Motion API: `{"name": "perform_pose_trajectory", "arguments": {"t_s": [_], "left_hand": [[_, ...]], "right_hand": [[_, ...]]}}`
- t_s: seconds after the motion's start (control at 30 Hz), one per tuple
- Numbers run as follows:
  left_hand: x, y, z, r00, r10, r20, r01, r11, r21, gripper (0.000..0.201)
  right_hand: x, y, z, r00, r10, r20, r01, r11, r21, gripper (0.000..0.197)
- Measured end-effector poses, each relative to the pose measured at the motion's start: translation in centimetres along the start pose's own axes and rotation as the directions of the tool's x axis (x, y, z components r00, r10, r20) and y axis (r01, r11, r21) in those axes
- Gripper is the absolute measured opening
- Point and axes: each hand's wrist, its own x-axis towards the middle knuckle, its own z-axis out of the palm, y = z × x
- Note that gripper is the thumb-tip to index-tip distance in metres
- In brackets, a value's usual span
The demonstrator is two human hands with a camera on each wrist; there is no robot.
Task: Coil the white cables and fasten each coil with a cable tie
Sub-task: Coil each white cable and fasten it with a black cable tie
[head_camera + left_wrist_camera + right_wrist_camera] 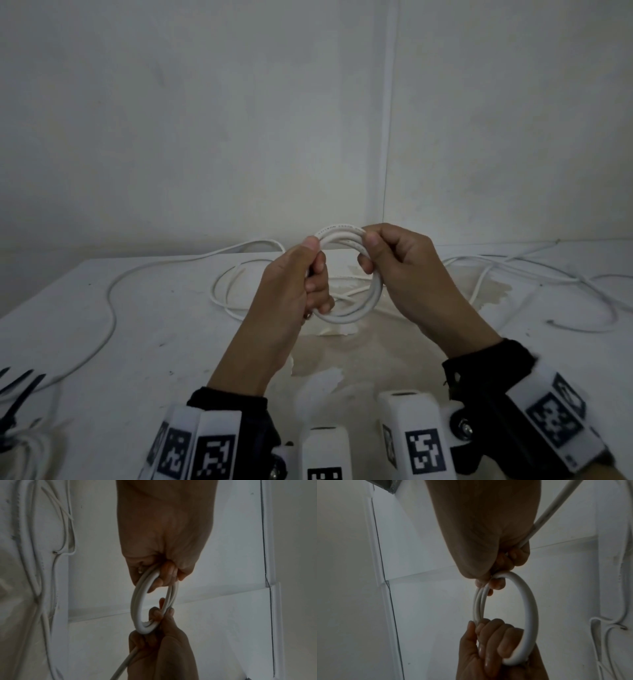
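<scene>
Holding: left hand (301,274) and right hand (400,263), fingers curled tight round one white coil (371,298), raised above the table (144,329).
Loose cables: more white cable (111,301) sprawls left, right and behind.
Near-left edge: black cable ties (17,394).
Room: bare tabletop below the coil.

Stained white table (394,342) against dim white walls (205,120).
</scene>
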Motion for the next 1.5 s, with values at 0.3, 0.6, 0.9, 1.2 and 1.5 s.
{"name": "perform_pose_trajectory", "arguments": {"t_s": [0.3, 0.6, 0.9, 1.2, 1.5], "left_hand": [[0.5, 0.8, -1.8, 0.992, 0.07, -0.105, -0.092, 0.973, -0.213, 0.037], [0.9, 1.8, -5.0, 0.907, 0.186, -0.377, -0.328, 0.874, -0.359, 0.037], [1.2, 1.3, -4.5, 0.849, 0.277, -0.45, -0.333, 0.941, -0.05, 0.035], [1.1, -0.1, -3.4, 0.839, 0.421, -0.344, -0.325, 0.896, 0.303, 0.035], [1.0, -0.8, -2.4, 0.841, 0.458, -0.287, -0.319, 0.85, 0.42, 0.033]], "right_hand": [[0.2, 1.3, -0.7, 0.998, -0.038, 0.047, 0.044, 0.987, -0.152, 0.025], [0.2, 3.5, -0.5, 0.997, -0.077, 0.014, 0.077, 0.926, -0.369, 0.01], [-0.1, 4.4, 0.9, 0.927, -0.33, 0.178, 0.374, 0.778, -0.504, 0.024], [-0.7, 3.1, 2.8, 0.821, -0.477, 0.314, 0.57, 0.646, -0.508, 0.025], [-0.7, 3.1, 3.2, 0.772, -0.547, 0.323, 0.627, 0.574, -0.527, 0.027]]}}
